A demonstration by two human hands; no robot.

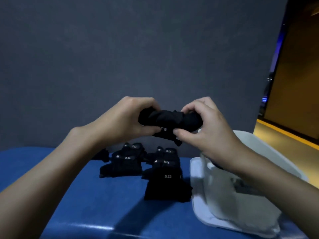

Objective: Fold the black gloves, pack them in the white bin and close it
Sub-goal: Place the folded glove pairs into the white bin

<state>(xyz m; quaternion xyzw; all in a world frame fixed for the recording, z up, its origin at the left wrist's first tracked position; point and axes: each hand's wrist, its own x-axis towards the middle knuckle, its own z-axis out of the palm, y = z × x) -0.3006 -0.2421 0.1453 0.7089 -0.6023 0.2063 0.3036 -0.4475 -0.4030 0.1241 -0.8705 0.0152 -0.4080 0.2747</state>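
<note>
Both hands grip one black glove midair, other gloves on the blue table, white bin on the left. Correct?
No: head view shows the white bin on the right. The left hand and right hand do grip the black glove; other gloves lie on the blue table.

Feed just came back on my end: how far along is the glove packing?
Done: little I can confirm; something dark shows inside the white bin, unclear what. In hand: left hand and right hand both grip one black glove above the blue table. Left: a pile of gloves lies on it, and the bin stands open.
</note>
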